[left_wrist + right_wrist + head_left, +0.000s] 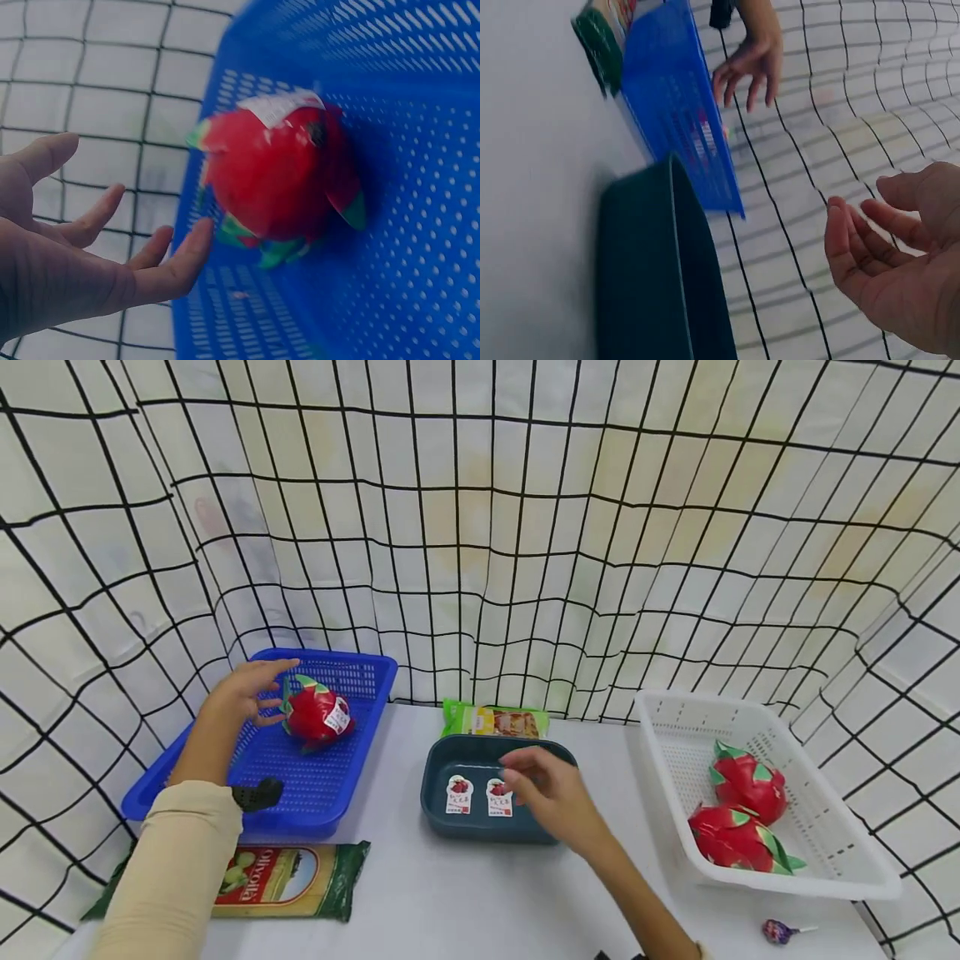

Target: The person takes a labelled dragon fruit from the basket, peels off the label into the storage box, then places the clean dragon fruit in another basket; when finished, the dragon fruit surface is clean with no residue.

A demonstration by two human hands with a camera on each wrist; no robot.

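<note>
Left of the dark teal, rectangular plastic tub (487, 833), I see a red, rounded dragon-fruit model with green leaf tips and a white label (309, 716) inside a blue, perforated plastic basket (386, 675). The left hand (251, 692) is just beside the fruit, fingers spread, empty. Above the tub, the right hand (551, 793) is loosely curled, holding nothing. I judge this a reach or a release; taking the fruit would call for fingers wrapping round it.

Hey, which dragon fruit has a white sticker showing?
The dragon fruit in the blue basket, beside the left hand; the other two, in the white basket, show no sticker.
</note>
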